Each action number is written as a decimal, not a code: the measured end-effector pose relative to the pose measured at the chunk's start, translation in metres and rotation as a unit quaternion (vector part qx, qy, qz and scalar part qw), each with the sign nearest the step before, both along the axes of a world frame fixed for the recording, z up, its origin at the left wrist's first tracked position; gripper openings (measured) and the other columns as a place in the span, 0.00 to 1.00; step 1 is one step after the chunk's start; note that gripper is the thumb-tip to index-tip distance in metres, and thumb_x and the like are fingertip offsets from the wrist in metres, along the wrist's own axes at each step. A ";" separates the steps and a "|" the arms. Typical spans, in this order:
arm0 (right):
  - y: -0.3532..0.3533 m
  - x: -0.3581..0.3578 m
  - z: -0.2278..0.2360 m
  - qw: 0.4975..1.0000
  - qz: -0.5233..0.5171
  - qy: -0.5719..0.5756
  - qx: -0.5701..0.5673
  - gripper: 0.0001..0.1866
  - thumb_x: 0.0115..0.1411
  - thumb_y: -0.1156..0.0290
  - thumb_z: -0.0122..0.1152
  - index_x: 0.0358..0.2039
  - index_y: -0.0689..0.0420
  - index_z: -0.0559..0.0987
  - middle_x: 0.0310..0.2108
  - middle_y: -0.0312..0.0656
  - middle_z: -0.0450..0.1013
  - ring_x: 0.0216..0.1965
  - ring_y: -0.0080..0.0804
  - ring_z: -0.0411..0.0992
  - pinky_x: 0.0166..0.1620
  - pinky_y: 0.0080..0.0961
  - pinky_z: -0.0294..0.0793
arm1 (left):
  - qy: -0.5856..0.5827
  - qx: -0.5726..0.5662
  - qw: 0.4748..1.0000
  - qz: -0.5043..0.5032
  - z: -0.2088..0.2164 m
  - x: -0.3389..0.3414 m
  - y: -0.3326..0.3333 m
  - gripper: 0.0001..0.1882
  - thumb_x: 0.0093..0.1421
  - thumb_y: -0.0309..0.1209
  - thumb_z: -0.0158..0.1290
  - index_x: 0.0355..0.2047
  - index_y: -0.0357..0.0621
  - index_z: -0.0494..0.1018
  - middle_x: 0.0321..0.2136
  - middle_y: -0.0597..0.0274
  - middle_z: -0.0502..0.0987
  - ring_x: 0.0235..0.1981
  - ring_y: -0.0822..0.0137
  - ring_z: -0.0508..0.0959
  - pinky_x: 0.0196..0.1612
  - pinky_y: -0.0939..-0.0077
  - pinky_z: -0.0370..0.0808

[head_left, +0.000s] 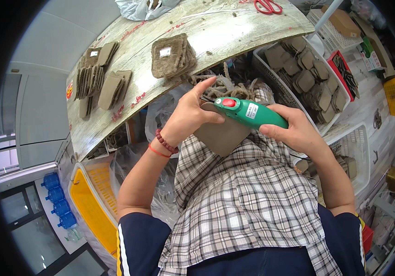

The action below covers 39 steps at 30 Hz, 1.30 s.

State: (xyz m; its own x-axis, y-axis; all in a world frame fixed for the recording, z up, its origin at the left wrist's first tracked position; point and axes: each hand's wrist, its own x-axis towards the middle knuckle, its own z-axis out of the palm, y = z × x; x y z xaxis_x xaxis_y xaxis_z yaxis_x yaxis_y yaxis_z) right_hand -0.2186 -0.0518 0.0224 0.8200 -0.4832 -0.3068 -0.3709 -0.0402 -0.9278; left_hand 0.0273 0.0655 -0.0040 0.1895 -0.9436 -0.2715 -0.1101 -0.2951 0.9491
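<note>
My left hand (184, 117) is closed on a greyish-brown square pad (223, 136) with rounded corners, thumb on its face, index finger pointing up and away. The pad hangs tilted over my lap. My right hand (296, 131) grips a green electric trimmer (264, 116) with a red switch. The trimmer lies across the upper right part of the pad. Its working end is up by the pad's far edge, close to my left thumb; the contact there is hidden. Loose fluffy strips (241, 89) lie just beyond the tool.
On the wooden table (216, 34) are a stack of fuzzy brown pads (172, 57), more pad stacks (91, 76) at left and red scissors (268, 6). A white crate of pads (303, 73) stands at right, a yellow crate (89, 198) at lower left.
</note>
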 end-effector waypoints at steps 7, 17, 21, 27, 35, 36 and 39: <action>-0.008 -0.015 -0.012 0.999 -0.038 0.015 -0.013 0.21 0.55 0.59 0.66 0.42 0.62 0.77 0.26 0.36 0.73 0.28 0.20 0.69 0.32 0.21 0.69 | 0.147 0.009 0.985 0.090 0.011 0.028 0.011 0.26 0.52 0.18 0.57 0.53 0.37 0.66 0.38 0.58 0.78 0.36 0.72 0.77 0.42 0.78 0.75; -0.004 -0.023 -0.012 0.999 -0.019 0.001 -0.026 0.23 0.55 0.59 0.67 0.43 0.63 0.77 0.26 0.36 0.73 0.27 0.19 0.69 0.32 0.20 0.70 | 0.189 -0.028 0.964 0.186 -0.001 0.042 0.023 0.08 0.51 0.21 0.62 0.32 0.37 0.77 0.28 0.62 0.80 0.27 0.74 0.78 0.32 0.79 0.76; -0.004 -0.025 -0.008 0.999 -0.011 0.006 -0.040 0.23 0.54 0.59 0.68 0.44 0.63 0.76 0.26 0.37 0.74 0.28 0.19 0.70 0.33 0.19 0.70 | 0.166 -0.020 0.969 0.184 0.000 0.040 0.022 0.07 0.51 0.21 0.62 0.31 0.37 0.77 0.27 0.62 0.80 0.26 0.75 0.78 0.32 0.80 0.76; -0.001 -0.020 -0.006 0.998 -0.008 -0.002 -0.056 0.23 0.54 0.59 0.68 0.44 0.63 0.77 0.27 0.38 0.75 0.29 0.20 0.71 0.33 0.20 0.71 | 0.147 -0.004 0.974 0.171 0.003 0.032 0.020 0.06 0.51 0.20 0.62 0.30 0.38 0.77 0.27 0.62 0.80 0.25 0.75 0.78 0.30 0.81 0.76; 0.003 -0.014 -0.002 1.000 -0.007 0.003 -0.026 0.23 0.54 0.59 0.68 0.43 0.64 0.77 0.28 0.39 0.75 0.29 0.21 0.71 0.34 0.20 0.72 | 0.139 0.017 0.979 0.150 0.005 0.028 0.018 0.06 0.51 0.19 0.61 0.30 0.37 0.76 0.27 0.61 0.80 0.25 0.75 0.79 0.31 0.80 0.76; 0.004 -0.013 -0.001 1.000 -0.006 0.003 -0.026 0.23 0.54 0.59 0.68 0.43 0.64 0.77 0.28 0.39 0.75 0.29 0.21 0.71 0.34 0.20 0.72 | 0.141 0.021 0.979 0.143 0.004 0.028 0.019 0.07 0.51 0.19 0.61 0.31 0.37 0.77 0.28 0.61 0.80 0.26 0.74 0.79 0.32 0.80 0.77; 0.005 -0.010 0.000 0.999 -0.001 0.001 -0.032 0.23 0.54 0.59 0.67 0.43 0.64 0.77 0.28 0.39 0.75 0.29 0.20 0.72 0.34 0.20 0.72 | 0.141 0.034 0.983 0.116 0.004 0.026 0.019 0.12 0.52 0.18 0.60 0.38 0.36 0.77 0.30 0.60 0.81 0.28 0.74 0.80 0.35 0.79 0.77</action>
State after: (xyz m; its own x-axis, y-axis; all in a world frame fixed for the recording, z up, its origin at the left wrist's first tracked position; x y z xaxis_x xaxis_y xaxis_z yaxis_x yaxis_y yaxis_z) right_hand -0.2281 -0.0469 0.0228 0.8182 -0.5042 -0.2764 -0.3725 -0.0986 -0.9228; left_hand 0.0534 0.0844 -0.0004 0.3045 -0.8623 -0.4045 0.2325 -0.3446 0.9095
